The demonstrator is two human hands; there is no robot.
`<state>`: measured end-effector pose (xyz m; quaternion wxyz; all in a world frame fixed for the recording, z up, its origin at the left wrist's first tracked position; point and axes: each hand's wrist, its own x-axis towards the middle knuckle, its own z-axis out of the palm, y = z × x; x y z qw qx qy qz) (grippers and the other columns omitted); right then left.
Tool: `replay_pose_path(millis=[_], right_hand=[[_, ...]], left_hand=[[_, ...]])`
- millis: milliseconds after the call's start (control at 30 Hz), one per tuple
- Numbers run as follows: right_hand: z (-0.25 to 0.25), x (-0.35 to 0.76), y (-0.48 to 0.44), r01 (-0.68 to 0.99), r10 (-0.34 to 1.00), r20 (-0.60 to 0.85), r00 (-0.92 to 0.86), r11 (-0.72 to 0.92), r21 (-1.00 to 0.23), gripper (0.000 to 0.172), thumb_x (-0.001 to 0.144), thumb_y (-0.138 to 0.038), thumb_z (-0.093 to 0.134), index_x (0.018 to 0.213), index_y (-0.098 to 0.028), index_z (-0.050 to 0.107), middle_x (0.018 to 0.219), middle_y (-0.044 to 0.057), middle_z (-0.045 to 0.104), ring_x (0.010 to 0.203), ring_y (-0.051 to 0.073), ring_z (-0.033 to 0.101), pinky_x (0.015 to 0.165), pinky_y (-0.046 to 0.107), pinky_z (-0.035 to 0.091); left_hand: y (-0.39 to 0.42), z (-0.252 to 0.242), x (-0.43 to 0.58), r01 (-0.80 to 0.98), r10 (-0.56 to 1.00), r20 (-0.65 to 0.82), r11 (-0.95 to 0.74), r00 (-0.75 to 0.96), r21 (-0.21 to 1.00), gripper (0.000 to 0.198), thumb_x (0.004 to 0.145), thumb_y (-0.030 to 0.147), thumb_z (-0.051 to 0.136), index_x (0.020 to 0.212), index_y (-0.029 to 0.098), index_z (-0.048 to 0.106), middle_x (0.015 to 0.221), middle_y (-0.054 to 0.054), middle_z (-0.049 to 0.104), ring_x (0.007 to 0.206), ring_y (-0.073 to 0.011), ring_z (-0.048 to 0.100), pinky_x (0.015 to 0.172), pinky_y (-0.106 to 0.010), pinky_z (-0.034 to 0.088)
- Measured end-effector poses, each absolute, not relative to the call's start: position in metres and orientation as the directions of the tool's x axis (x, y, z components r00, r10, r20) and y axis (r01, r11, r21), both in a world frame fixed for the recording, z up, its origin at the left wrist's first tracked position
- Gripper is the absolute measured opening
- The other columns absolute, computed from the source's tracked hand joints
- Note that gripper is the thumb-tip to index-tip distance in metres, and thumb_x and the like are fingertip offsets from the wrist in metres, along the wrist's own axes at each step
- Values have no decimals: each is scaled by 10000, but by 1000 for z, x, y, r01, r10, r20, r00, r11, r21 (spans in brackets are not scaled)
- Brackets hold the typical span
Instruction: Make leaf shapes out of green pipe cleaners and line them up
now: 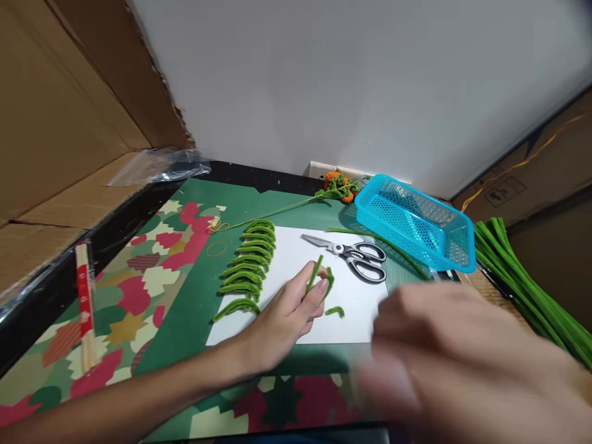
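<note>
Above the white paper [287, 246], my left hand [298, 302] pinches a bent green pipe cleaner [315, 271], its ends poking up past the thumb. My right hand [444, 351] is close to the camera at the lower right and smeared by motion, so its fingers cannot be made out. A short green pipe cleaner piece [335, 311] lies on the paper beside my left hand. Along the paper's left edge runs a column of several curved green pipe cleaner pieces [250, 259]. Scissors [351, 253] with grey and black handles rest on the paper's upper right, blades slightly apart.
A blue perforated basket [416, 222] stands at the back right, with a long green pipe cleaner [393, 243] in front. Orange pumpkin shapes [340, 185] on a stem lie behind. Long green pipe cleaners [527, 290] are bundled at right. Wrapped chopsticks [86, 308] lie left.
</note>
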<state>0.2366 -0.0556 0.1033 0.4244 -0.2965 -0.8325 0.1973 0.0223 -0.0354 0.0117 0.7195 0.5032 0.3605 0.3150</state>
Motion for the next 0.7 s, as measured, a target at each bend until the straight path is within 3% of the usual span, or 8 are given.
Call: replay_pose_path(millis=[33, 100, 167, 233, 300, 500, 700], right_hand=[[94, 235, -40, 394, 630, 588, -507, 776, -492, 431, 1116, -349, 420, 1015, -236, 823, 856, 62, 785, 790, 160, 741, 579, 232, 600], [72, 234, -10, 463, 598, 565, -569, 800, -381, 378, 1091, -168, 427, 1289, -146, 748, 1110, 104, 774, 932, 163, 735, 723, 262, 620], [50, 238, 10, 480, 552, 513, -658, 832, -279, 423, 1054, -54, 454, 1379, -187, 690, 1263, 126, 733, 1062, 197, 717, 809, 326, 612], [33, 243, 18, 465, 522, 494, -695, 851, -245, 370, 1047, -66, 524, 1360, -188, 678, 1236, 128, 736, 1078, 219, 701, 822, 351, 597], [22, 247, 16, 475, 501, 546, -671, 856, -202, 244, 1048, -118, 590, 1263, -159, 698, 1113, 126, 753, 967, 220, 695, 764, 340, 573], [16, 242, 1, 493, 459, 630, -627, 859, -137, 68, 1032, -154, 647, 1066, -140, 704, 933, 87, 751, 755, 181, 671, 633, 297, 499], [13, 235, -1, 489, 440, 672, -596, 862, -132, 262, 1032, -70, 582, 1275, -135, 656, 1121, 115, 764, 907, 199, 717, 737, 294, 526]], left_hand=[[-36, 12, 22, -79, 818, -209, 295, 536, 952, 347, 1047, 579, 537, 1067, 233, 563, 745, 72, 378, 575, -90, 274, 477, -183, 230], [-36, 13, 22, -67, 819, -239, 318, 522, 946, 382, 1038, 601, 542, 1100, 227, 591, 790, 51, 419, 624, -97, 354, 513, -183, 266], [-36, 14, 22, -86, 807, -261, 358, 530, 930, 390, 1022, 610, 573, 1157, 244, 578, 821, 46, 405, 658, -103, 367, 525, -175, 265], [-36, 15, 21, -90, 783, -257, 369, 567, 925, 402, 1014, 607, 597, 1202, 254, 553, 816, 56, 379, 639, -100, 308, 514, -176, 242], [-36, 15, 20, -72, 756, -250, 365, 605, 928, 399, 1016, 606, 596, 1170, 241, 543, 798, 69, 360, 615, -96, 236, 506, -187, 224], [-35, 11, 18, -87, 773, -279, 394, 569, 915, 365, 1052, 595, 531, 1040, 235, 474, 796, 72, 358, 613, -93, 212, 516, -202, 196], [-34, 15, 16, -3, 758, -322, 393, 567, 920, 335, 1063, 566, 526, 1180, 252, 510, 829, 52, 352, 670, -113, 265, 528, -203, 201]])
